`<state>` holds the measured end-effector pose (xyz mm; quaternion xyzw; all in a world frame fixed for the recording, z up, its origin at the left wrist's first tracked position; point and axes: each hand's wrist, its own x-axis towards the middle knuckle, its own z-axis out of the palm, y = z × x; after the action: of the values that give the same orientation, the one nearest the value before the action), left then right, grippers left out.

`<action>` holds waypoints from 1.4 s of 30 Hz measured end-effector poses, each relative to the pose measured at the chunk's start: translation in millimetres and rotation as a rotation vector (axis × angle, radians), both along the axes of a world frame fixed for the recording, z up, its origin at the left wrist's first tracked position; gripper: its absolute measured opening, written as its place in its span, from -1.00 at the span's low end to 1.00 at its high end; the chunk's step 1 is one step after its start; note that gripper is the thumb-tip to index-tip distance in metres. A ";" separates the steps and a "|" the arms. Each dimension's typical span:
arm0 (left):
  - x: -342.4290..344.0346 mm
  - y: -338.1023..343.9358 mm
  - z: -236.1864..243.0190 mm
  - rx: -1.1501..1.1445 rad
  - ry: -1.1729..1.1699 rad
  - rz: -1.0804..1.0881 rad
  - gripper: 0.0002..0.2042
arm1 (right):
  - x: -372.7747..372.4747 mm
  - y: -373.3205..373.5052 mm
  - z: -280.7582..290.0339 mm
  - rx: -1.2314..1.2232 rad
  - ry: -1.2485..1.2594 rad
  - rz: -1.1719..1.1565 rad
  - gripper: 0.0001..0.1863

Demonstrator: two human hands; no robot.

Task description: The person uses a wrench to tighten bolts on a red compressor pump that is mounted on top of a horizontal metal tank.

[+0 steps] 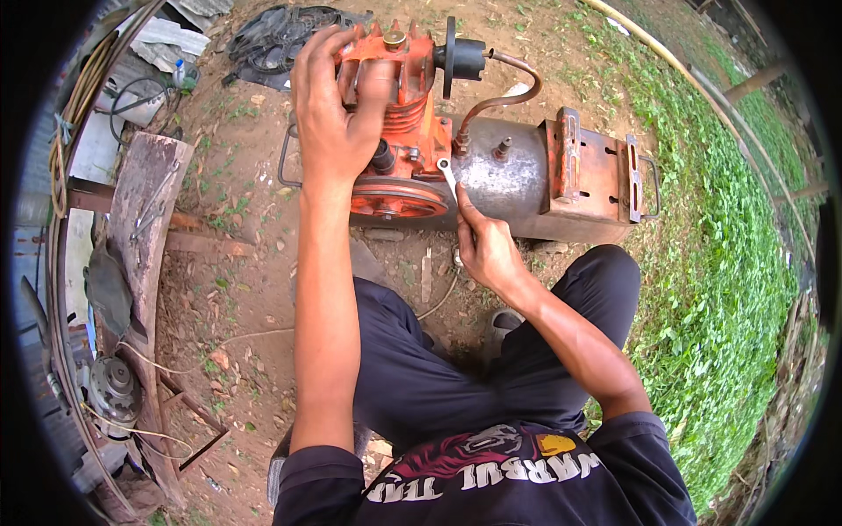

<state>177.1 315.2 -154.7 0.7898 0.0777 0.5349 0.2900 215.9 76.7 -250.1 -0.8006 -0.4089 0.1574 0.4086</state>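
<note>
An orange finned compressor pump (405,118) is mounted on a worn metal air tank (522,180) in front of me. My left hand (338,114) grips the pump's finned upper part, its fingers curled over the top. In my right hand (485,250) is a combination wrench (450,180), its ring end at the pump's base; whether it sits on a bolt is too small to tell. An orange-rimmed pulley (399,203) is on the pump's near side. A bent copper pipe (500,101) runs from a black round fitting (460,58) down to the tank.
A slotted rusty mounting bracket (589,167) tops the tank's right end. At left stands a wooden plank (145,210) with wrenches on it, near a round metal machine part (114,390). A thin cord (254,333) crosses the dirt, and a black bundle (281,39) lies behind.
</note>
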 end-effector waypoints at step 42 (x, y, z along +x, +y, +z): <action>-16.6 28.3 -20.4 -0.405 -0.044 -0.151 -0.58 | 28.7 -8.8 1.7 -0.403 -0.435 0.193 -0.24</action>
<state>160.5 343.4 -175.0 0.7072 0.1180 0.5023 0.4833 244.7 67.9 -248.4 -0.8378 -0.5216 0.0985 0.1277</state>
